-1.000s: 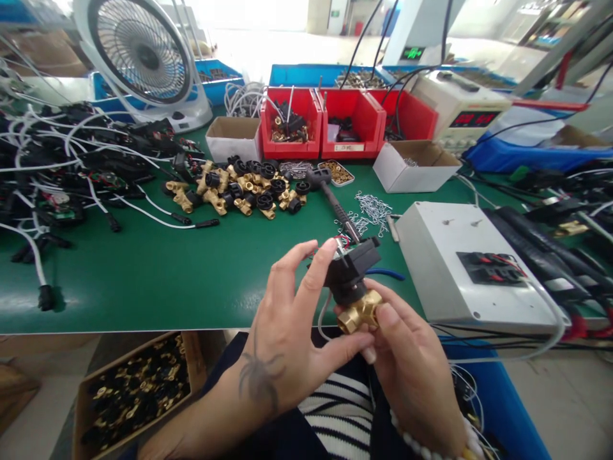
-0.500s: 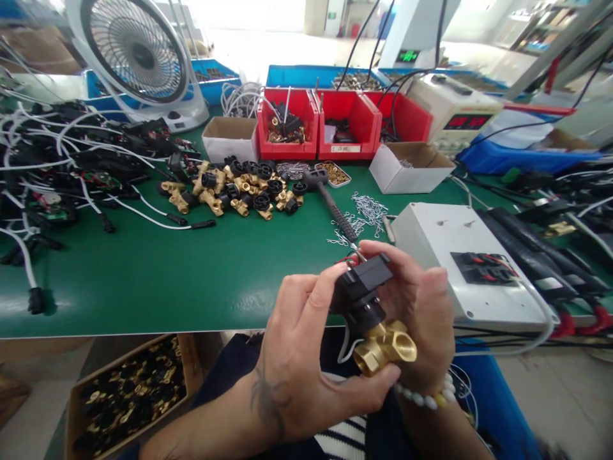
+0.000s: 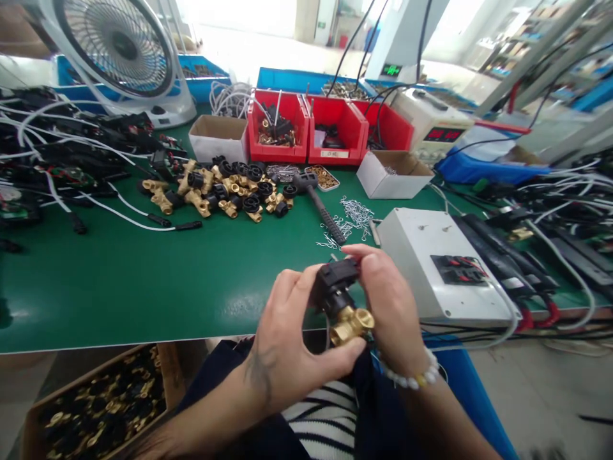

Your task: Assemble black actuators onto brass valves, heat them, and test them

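Note:
Both my hands hold one brass valve with a black plastic head (image 3: 341, 301) just in front of the green table's near edge, above my lap. My left hand (image 3: 292, 335) is wrapped round it from the left, thumb under the brass body, fingers on the black head. My right hand (image 3: 390, 313) grips it from the right, fingers curled over the top of the black head. A thin white wire hangs below the valve.
A pile of brass-and-black valves (image 3: 225, 188) lies mid-table, with a black-handled tool (image 3: 322, 207) and loose wire clips (image 3: 352, 214) beside it. A white switch box (image 3: 431, 255) sits to the right. Red bins (image 3: 306, 128), a fan (image 3: 115, 51), cable bundles (image 3: 57, 153) and a floor carton of parts (image 3: 96, 409) surround.
My right hand rose from under the brass body to cover the black head from the right. The valve tilted and stays between both hands. The view shifted slightly right.

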Action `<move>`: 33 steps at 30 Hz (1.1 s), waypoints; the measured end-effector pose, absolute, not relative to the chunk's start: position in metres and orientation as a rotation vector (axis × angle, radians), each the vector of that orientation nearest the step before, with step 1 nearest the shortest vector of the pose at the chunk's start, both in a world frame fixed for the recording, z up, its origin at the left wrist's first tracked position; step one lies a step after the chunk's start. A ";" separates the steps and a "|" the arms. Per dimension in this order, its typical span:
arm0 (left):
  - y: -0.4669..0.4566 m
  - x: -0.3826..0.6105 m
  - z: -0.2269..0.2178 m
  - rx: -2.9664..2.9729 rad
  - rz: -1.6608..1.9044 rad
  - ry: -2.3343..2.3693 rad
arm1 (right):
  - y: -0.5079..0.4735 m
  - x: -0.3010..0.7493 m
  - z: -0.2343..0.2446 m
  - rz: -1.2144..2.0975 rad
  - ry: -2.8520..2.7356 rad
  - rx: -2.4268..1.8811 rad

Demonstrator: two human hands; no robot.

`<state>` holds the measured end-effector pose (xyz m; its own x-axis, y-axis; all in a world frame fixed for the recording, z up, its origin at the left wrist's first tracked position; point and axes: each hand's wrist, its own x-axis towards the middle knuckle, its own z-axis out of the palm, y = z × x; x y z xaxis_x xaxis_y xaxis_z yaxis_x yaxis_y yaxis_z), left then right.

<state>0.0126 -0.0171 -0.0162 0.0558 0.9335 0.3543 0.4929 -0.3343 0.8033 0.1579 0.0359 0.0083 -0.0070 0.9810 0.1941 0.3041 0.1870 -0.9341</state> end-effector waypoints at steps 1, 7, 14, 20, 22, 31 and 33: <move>-0.014 0.008 -0.021 1.821 1.172 1.433 | 0.046 0.174 0.012 0.755 -1.596 -1.332; 0.006 -0.010 -0.044 1.672 1.078 1.510 | 0.126 0.276 0.052 0.298 -1.777 -1.653; 0.009 -0.012 -0.048 1.701 1.097 1.463 | 0.170 0.290 0.050 0.537 -2.151 -1.731; 0.006 -0.015 -0.058 1.691 1.151 1.457 | 0.160 0.230 0.059 0.244 -2.533 -1.590; 0.005 -0.015 -0.060 1.709 1.161 1.460 | 0.155 0.195 0.052 0.251 -2.749 -1.488; 0.006 -0.016 -0.058 1.743 1.153 1.469 | 0.163 0.118 0.005 0.209 -3.175 -1.392; 0.006 -0.016 -0.057 1.744 1.162 1.467 | 0.163 0.122 0.007 0.237 -3.147 -1.415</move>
